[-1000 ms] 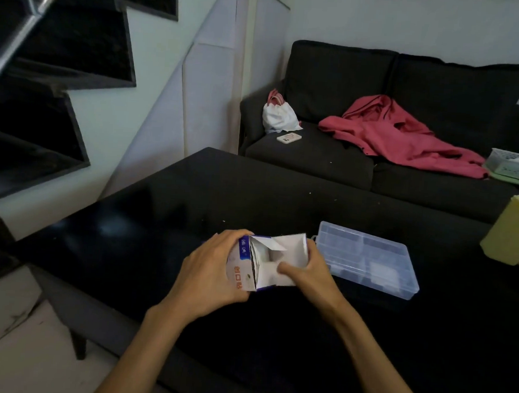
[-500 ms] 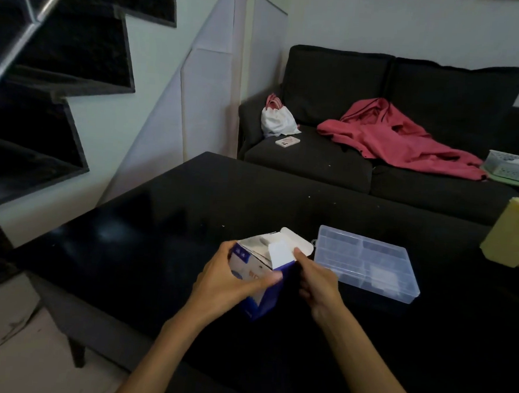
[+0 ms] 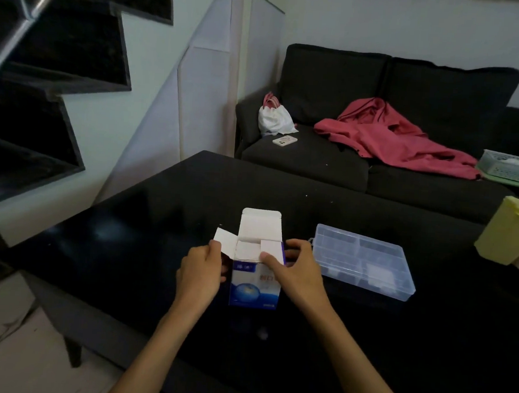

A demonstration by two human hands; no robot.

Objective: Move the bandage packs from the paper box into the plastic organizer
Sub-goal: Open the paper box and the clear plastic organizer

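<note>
Box (image 3: 254, 282), blue and white, upright near the table's (image 3: 160, 208) front edge, top flaps open, white packs (image 3: 247, 250) visible inside. Left hand (image 3: 200, 273) pinches the left side flap; right hand (image 3: 296, 274) curls round the box's right upper corner, thumb on the rim. Organizer (image 3: 362, 260), clear plastic, lid closed, lies just right of the box. Yellow container (image 3: 508, 231) at the table's right edge.

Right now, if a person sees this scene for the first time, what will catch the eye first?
Probably the blue and white paper box, upright on the black table, flaps open, with the left hand and right hand gripping it. Next, the clear plastic organizer right of it, lid closed, and the red garment on the dark sofa behind.
</note>
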